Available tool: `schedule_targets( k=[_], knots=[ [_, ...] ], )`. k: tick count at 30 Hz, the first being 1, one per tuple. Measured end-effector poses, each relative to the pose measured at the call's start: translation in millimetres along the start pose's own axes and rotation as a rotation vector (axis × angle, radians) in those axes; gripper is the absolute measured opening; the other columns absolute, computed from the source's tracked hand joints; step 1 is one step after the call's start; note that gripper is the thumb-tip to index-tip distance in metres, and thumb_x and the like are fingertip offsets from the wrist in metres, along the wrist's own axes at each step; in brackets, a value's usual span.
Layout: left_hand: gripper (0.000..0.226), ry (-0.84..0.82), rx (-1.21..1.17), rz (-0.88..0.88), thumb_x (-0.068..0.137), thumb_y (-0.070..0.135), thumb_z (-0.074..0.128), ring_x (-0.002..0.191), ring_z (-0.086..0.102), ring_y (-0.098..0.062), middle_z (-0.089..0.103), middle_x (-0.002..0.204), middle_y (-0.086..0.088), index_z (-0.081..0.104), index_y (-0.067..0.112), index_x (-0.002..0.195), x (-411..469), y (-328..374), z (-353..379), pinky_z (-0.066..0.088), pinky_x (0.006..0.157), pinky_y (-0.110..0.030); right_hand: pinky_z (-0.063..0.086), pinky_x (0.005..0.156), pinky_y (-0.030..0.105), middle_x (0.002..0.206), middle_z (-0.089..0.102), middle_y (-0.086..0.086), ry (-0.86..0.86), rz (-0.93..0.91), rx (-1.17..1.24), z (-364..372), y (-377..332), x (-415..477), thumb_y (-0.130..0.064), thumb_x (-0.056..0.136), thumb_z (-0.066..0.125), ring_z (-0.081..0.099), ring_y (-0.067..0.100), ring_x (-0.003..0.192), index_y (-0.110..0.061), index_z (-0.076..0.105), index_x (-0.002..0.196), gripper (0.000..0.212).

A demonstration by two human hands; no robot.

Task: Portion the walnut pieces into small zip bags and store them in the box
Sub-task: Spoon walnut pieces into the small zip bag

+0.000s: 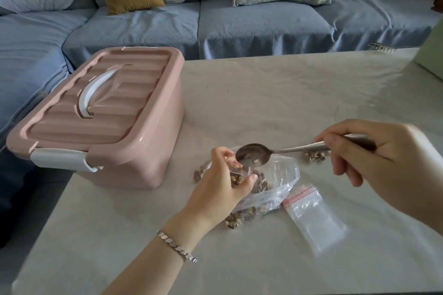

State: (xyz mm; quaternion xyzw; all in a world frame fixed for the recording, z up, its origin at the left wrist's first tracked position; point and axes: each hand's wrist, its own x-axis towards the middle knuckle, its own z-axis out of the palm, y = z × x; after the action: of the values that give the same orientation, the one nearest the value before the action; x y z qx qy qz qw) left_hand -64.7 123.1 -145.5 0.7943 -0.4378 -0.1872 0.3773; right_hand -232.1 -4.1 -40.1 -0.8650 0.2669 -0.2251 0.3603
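My left hand (224,183) pinches the mouth of a small clear zip bag (271,187) that holds walnut pieces (239,219). My right hand (383,158) grips the handle of a metal spoon (254,153). The spoon's bowl hovers over the bag's mouth and looks empty. More walnut pieces (314,155) lie on the table under the spoon handle, and a few lie left of the bag. An empty zip bag with a red strip (314,218) lies flat to the right. The pink storage box (96,117) stands at the left with its lid closed.
The table (287,93) has a pale cloth over it. A blue sofa (239,24) with cushions runs behind the table. A pale green object (431,50) sits at the table's far right edge.
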Motion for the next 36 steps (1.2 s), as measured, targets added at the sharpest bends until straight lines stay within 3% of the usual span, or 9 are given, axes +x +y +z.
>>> schedule_targets(
  k=[3, 5, 8, 11, 14, 17, 21, 29, 36],
  knots=[
    [0.045, 0.053, 0.03, -0.026, 0.081, 0.043, 0.061, 0.092, 0.058, -0.005, 0.057, 0.099, 0.014, 0.025, 0.028, 0.103, -4.7, -9.2, -6.2, 0.05, 0.08, -0.027, 0.033, 0.039, 0.013, 0.047, 0.059, -0.002, 0.051, 0.06, 0.091, 4.5, 19.3, 1.8, -0.024, 0.087, 0.057, 0.043, 0.01, 0.035, -0.025, 0.066, 0.071, 0.019],
    [0.044, 0.079, 0.009, -0.083, 0.08, 0.043, 0.062, 0.084, 0.06, -0.007, 0.057, 0.096, 0.011, 0.026, 0.027, 0.1, -9.8, -12.9, -13.1, 0.052, 0.076, -0.033, 0.033, 0.039, 0.012, 0.048, 0.059, 0.001, 0.048, 0.117, 0.044, 18.6, 34.9, -0.4, -0.012, 0.088, 0.055, 0.043, 0.008, 0.035, -0.023, 0.063, 0.06, 0.031],
    [0.044, 0.102, 0.006, -0.177, 0.081, 0.041, 0.062, 0.084, 0.06, -0.013, 0.057, 0.096, 0.006, 0.028, 0.024, 0.101, -15.2, -22.9, -19.8, 0.049, 0.077, -0.036, 0.035, 0.042, 0.013, 0.049, 0.059, -0.006, 0.01, 0.202, -0.038, 46.3, 58.3, -4.4, -0.011, 0.09, 0.054, 0.046, 0.007, 0.038, -0.019, 0.064, 0.066, 0.027],
    [0.044, 0.098, 0.025, -0.248, 0.082, 0.037, 0.064, 0.085, 0.059, -0.014, 0.056, 0.1, 0.003, 0.028, 0.021, 0.1, -17.3, -34.4, -20.2, 0.046, 0.075, -0.031, 0.039, 0.05, 0.018, 0.05, 0.057, -0.003, -0.053, 0.214, -0.13, 68.4, 74.5, -8.6, -0.012, 0.091, 0.053, 0.051, 0.008, 0.048, -0.016, 0.066, 0.076, 0.02],
    [0.045, 0.026, 0.07, -0.307, 0.083, 0.041, 0.062, 0.071, 0.053, -0.005, 0.052, 0.09, 0.007, 0.027, 0.019, 0.102, -17.4, -38.0, -17.7, 0.039, 0.061, -0.025, 0.039, 0.049, 0.018, 0.052, 0.06, -0.001, -0.127, 0.241, -0.104, 81.4, 76.2, -11.3, -0.011, 0.092, 0.05, 0.051, 0.007, 0.044, -0.017, 0.064, 0.077, 0.021],
    [0.047, -0.076, 0.077, -0.363, 0.085, 0.048, 0.057, 0.066, 0.052, -0.006, 0.042, 0.077, 0.017, 0.024, 0.021, 0.106, -17.3, -35.4, -13.0, 0.039, 0.059, -0.022, 0.037, 0.044, 0.013, 0.054, 0.063, 0.004, -0.165, 0.388, 0.077, 91.1, 74.8, -9.9, -0.011, 0.092, 0.049, 0.046, 0.007, 0.037, -0.017, 0.064, 0.076, 0.023],
    [0.043, -0.1, 0.079, -0.351, 0.086, 0.046, 0.056, 0.057, 0.046, -0.001, 0.045, 0.075, 0.012, 0.024, 0.022, 0.102, -20.0, -28.1, -10.1, 0.037, 0.048, -0.011, 0.033, 0.039, 0.016, 0.046, 0.06, 0.003, -0.122, 0.594, 0.352, 95.5, 76.9, -5.3, -0.005, 0.092, 0.05, 0.045, 0.013, 0.035, -0.009, 0.065, 0.077, 0.022],
    [0.046, 0.123, 0.099, -0.105, 0.081, 0.037, 0.066, 0.093, 0.048, -0.012, 0.043, 0.101, 0.005, 0.027, 0.022, 0.1, -15.7, -16.2, -17.6, 0.033, 0.065, -0.013, 0.031, 0.037, 0.018, 0.041, 0.054, 0.003, 0.073, 0.675, 0.528, 52.7, 73.4, -3.3, -0.001, 0.09, 0.05, 0.039, 0.011, 0.032, -0.003, 0.065, 0.076, 0.02],
    [0.047, 0.016, 0.042, -0.108, 0.081, 0.042, 0.064, 0.103, 0.05, -0.013, 0.048, 0.11, 0.005, 0.026, 0.022, 0.101, 2.2, -1.1, 0.5, 0.033, 0.077, -0.016, 0.025, 0.032, 0.011, 0.042, 0.053, 0.006, 0.104, 0.483, 0.479, 3.6, 34.2, 4.3, -0.004, 0.089, 0.05, 0.037, 0.01, 0.029, -0.005, 0.067, 0.073, 0.023]
  ],
)
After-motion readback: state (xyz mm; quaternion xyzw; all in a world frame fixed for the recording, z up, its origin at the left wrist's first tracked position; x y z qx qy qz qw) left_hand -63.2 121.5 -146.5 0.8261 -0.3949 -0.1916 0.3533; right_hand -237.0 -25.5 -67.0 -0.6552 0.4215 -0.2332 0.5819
